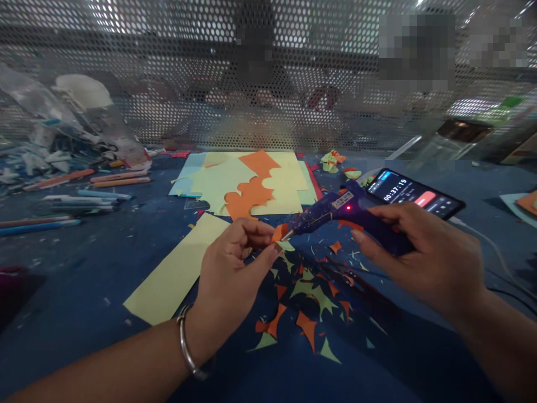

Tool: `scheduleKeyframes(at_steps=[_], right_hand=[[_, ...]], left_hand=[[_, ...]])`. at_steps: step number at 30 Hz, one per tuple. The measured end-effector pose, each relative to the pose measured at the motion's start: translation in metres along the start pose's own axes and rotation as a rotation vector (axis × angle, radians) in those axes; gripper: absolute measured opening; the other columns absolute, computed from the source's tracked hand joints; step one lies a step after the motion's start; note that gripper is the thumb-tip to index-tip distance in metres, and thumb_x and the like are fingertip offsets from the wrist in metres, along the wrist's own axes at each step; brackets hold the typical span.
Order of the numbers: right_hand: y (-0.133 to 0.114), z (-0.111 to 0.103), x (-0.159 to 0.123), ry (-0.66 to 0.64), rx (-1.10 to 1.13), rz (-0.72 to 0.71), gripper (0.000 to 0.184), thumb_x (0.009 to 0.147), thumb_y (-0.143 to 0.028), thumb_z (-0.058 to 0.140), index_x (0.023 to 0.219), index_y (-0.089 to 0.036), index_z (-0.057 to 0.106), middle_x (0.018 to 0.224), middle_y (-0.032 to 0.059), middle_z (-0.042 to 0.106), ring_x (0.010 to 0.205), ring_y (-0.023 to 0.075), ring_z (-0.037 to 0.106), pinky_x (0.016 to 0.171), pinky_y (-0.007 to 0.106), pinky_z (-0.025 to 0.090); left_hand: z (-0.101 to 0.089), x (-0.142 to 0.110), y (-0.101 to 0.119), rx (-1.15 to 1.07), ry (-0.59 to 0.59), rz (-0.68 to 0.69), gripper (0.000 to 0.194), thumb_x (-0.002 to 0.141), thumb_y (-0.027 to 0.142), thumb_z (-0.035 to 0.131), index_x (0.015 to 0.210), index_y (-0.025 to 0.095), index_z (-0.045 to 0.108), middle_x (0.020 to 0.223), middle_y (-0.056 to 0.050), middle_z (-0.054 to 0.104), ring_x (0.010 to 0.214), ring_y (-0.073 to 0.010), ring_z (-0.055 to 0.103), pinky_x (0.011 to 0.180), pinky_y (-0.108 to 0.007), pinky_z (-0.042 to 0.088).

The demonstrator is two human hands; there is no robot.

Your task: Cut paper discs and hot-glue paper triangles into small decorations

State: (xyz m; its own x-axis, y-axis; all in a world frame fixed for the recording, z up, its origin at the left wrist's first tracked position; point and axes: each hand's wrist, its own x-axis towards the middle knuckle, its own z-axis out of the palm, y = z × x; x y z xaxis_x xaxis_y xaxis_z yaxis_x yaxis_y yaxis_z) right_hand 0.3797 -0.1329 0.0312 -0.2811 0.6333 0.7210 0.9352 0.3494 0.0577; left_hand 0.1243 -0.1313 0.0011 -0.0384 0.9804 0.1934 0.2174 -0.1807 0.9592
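My left hand (239, 266) pinches small orange and pale green paper pieces (280, 233) between thumb and fingers, over the middle of the dark blue table. In my right hand (432, 260) is a dark blue glue gun (325, 211) with a red light lit on its side. Its metal nozzle points left and meets the paper at my left fingertips; whether it touches or sits just above I cannot tell. Below the nozzle lie several orange and green paper scraps (312, 291). A pale yellow paper strip (176, 280) lies left of my left hand.
Stacked coloured sheets (251, 184) lie behind my hands, with cut orange paper on top. A phone (415, 193) showing a timer stands behind my right hand, near a cable (486, 238). Several pens (79, 201) and a plastic bottle (113, 129) are at left. A perforated metal panel (188, 67) closes the back.
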Motion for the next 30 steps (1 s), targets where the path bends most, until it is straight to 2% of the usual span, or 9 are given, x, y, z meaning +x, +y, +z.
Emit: scheduleKeyframes(at_steps=[8,18,30], right_hand=[[0.0019,-0.0011,-0.0025,-0.027,0.034,0.021,0.023,0.091,-0.04,0.064,0.101,-0.02,0.064,0.083,0.0021,0.073,0.072,0.0168,0.07,0.063,0.026,0.05],[0.0023,0.0004,-0.0026,-0.029,0.046,0.03,0.02,0.09,-0.039,0.065,0.099,-0.021,0.064,0.081,0.0024,0.072,0.07,0.0173,0.069,0.061,0.028,0.049],[0.0016,-0.0002,-0.0006,-0.028,0.045,0.044,0.021,0.088,-0.039,0.066,0.097,-0.02,0.065,0.08,0.0019,0.072,0.068,0.0177,0.069,0.059,0.028,0.049]], left_hand=[[0.0004,0.0005,-0.0029,-0.052,-0.013,-0.072,0.024,0.08,0.027,0.075,0.102,0.022,0.066,0.081,0.001,0.067,0.074,-0.0116,0.064,0.069,-0.024,0.052],[0.0014,-0.0003,-0.0094,-0.066,-0.015,-0.089,0.01,0.082,0.027,0.075,0.09,0.024,0.072,0.081,0.002,0.069,0.076,-0.0115,0.065,0.071,-0.023,0.051],[0.0047,0.0002,-0.0074,-0.235,0.008,-0.169,0.011,0.077,0.024,0.079,0.083,0.02,0.07,0.073,0.003,0.067,0.068,-0.0083,0.063,0.065,-0.017,0.051]])
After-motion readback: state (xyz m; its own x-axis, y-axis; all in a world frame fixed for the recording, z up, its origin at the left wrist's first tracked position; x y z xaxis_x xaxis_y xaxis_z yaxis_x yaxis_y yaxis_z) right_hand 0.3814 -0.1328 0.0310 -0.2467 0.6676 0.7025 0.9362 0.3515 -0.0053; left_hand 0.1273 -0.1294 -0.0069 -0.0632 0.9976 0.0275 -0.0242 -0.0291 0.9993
